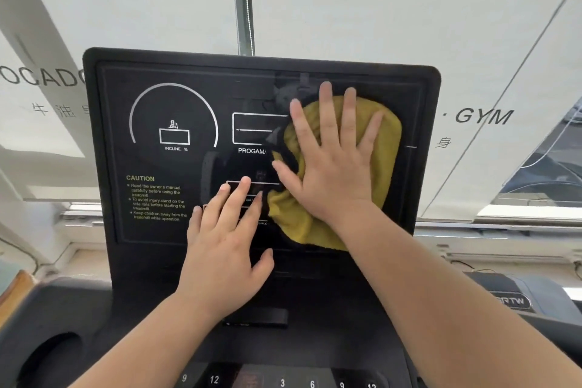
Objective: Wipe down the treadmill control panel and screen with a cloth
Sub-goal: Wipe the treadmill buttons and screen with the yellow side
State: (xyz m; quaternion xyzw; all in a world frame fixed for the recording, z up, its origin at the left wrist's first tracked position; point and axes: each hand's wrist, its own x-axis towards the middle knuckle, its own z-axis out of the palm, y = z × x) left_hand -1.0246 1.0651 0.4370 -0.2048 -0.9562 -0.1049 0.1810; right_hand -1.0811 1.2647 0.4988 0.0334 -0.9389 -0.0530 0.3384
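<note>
The black treadmill screen (163, 98) stands upright in front of me, with an incline dial, a program box and a yellow caution text printed on it. A mustard-yellow cloth (389, 129) is spread on the screen's right half. My right hand (330, 164) lies flat on the cloth with fingers apart, pressing it against the glass. My left hand (225, 242) rests flat on the lower middle of the screen, fingers spread, touching bare glass beside the cloth. The control panel (283, 381) with numbered buttons runs along the bottom edge.
A round cup holder (47, 356) sits in the console at the lower left. White window blinds (378, 9) with printed gym lettering hang behind the screen, with a pull chain (244, 0) at centre top. Another machine's console (510, 296) shows at the right.
</note>
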